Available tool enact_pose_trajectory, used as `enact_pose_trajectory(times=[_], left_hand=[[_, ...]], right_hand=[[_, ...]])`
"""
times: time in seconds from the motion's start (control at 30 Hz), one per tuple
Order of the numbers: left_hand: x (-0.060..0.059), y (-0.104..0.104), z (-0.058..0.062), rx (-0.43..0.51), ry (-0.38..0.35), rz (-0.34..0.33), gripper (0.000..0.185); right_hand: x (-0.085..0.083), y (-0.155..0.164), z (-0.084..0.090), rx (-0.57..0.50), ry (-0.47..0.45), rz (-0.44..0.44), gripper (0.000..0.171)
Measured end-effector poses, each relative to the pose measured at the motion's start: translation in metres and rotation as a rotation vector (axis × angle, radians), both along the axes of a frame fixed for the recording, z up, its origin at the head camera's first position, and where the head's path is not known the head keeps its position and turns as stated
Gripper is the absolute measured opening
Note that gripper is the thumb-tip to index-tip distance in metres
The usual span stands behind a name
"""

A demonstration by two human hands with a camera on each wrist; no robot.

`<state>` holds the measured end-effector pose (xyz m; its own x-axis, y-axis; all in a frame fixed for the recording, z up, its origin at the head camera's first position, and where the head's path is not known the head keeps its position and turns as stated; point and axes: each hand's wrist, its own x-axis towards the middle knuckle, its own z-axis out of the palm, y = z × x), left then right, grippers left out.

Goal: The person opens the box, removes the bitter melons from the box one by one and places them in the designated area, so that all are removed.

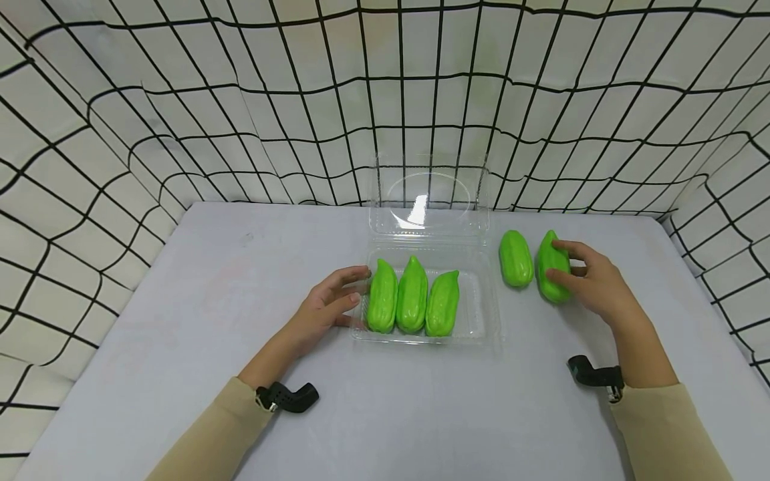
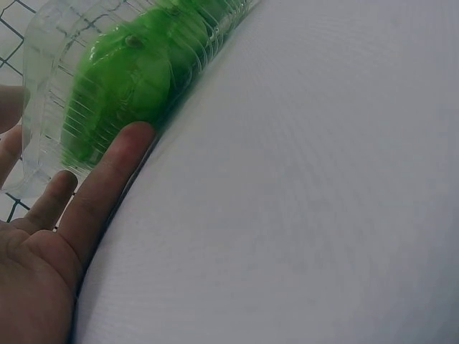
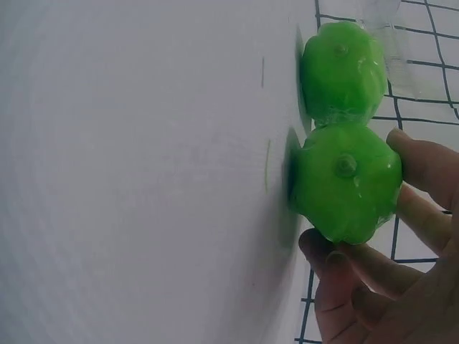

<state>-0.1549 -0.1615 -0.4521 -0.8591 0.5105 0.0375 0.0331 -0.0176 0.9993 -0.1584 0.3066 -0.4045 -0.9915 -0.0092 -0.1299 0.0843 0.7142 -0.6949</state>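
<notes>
Backing the clear container [image 1: 478, 304], black grid [image 1: 401, 77]

Three vegetables [image 1: 412, 297] side by side in the container [image 1: 479, 300], two more vegetables [image 1: 516, 259] to its right, wire grid [image 1: 401, 78] behind

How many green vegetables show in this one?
5 vegetables: three in the clear box, at its left, middle and, farther right, third; two right of the box, one lying on the table, the other gripped by the right hand. None seems hidden.
</notes>
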Motion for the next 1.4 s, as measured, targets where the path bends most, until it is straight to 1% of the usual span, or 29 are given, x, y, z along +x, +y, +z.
enact_pose_trajectory(times=[0.07, 0.13, 0.3, 0.37, 0.53, 0.6, 0.7, 0.83, 0.97, 1.07, 1.23, 1.33, 1.4], left_hand=[[0.0, 0.0, 0.0, -0.003, 0.001, 0.001, 0.049], [0.0, 0.0, -0.001, -0.004, 0.003, 0.001, 0.049], [0.001, 0.0, -0.001, -0.002, -0.002, 0.003, 0.049], [0.001, -0.001, 0.0, -0.003, -0.005, 0.003, 0.049], [0.002, -0.001, -0.001, 0.0, -0.009, 0.002, 0.049], [0.002, -0.001, -0.001, 0.003, -0.01, 0.003, 0.049], [0.002, -0.001, -0.001, 0.006, -0.009, 0.003, 0.049], [0.002, -0.002, -0.001, 0.008, -0.007, 0.001, 0.048], [0.002, -0.002, -0.001, 0.005, -0.002, -0.001, 0.049], [0.002, -0.001, 0.0, -0.001, 0.003, 0.0, 0.049], [0.001, -0.001, 0.001, -0.004, 0.002, 0.001, 0.049], [0.001, 0.0, 0.001, -0.003, 0.004, -0.001, 0.049], [0.001, 0.0, 0.0, -0.003, 0.007, -0.003, 0.049]], right_hand=[[0.001, 0.001, 0.001, 0.004, -0.024, 0.007, 0.073], [0.001, 0.001, 0.001, 0.007, -0.029, 0.005, 0.073], [0.003, 0.003, 0.002, 0.022, 0.007, -0.023, 0.068], [0.004, 0.003, 0.003, 0.026, 0.004, -0.022, 0.068], [0.003, 0.005, 0.006, 0.088, -0.093, 0.016, 0.087], [0.002, 0.005, 0.007, 0.116, -0.112, 0.023, 0.093], [0.002, 0.004, 0.007, 0.114, -0.086, 0.013, 0.088], [0.003, 0.001, 0.006, 0.048, -0.044, -0.006, 0.079], [0.002, 0.0, 0.005, 0.008, -0.037, -0.007, 0.079], [0.001, 0.001, 0.005, 0.011, -0.048, -0.007, 0.08], [0.0, 0.002, 0.008, 0.052, -0.049, -0.026, 0.082], [0.002, -0.002, 0.013, 0.09, -0.005, -0.05, 0.082], [0.004, -0.006, 0.018, 0.091, 0.052, -0.064, 0.079]])
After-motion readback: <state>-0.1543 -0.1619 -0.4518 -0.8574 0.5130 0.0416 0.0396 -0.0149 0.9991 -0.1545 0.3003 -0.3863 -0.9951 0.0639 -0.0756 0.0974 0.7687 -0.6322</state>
